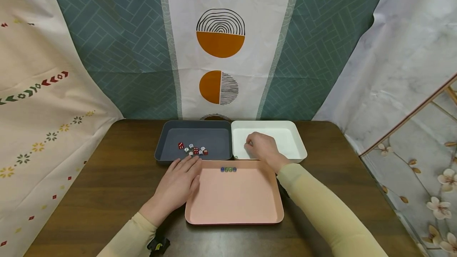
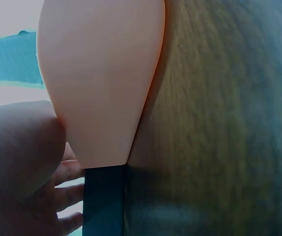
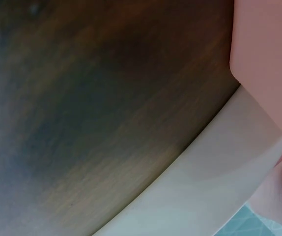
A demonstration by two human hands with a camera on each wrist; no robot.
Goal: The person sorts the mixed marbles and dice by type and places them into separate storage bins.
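My left hand [image 1: 182, 179] lies with its fingers extended over the upper left corner of the pink tray [image 1: 233, 205], fingertips by the dark grey tray's near rim. My right hand [image 1: 262, 146] is over the white tray [image 1: 289, 142], fingers curled and thumb near the forefinger. Whether a small piece is between them is too small to tell. Near the pink tray's far edge, several small blue and green pieces [image 1: 228, 169] form a row. In the dark grey tray [image 1: 171, 132], several red and white dice [image 1: 196, 150] lie loose.
All three trays adjoin on a brown wooden table [image 1: 125, 158]. A patterned cloth [image 1: 221, 62] hangs behind it, with more cloth at both sides. A small green spot [image 1: 237, 157] shows by the white tray's near left corner.
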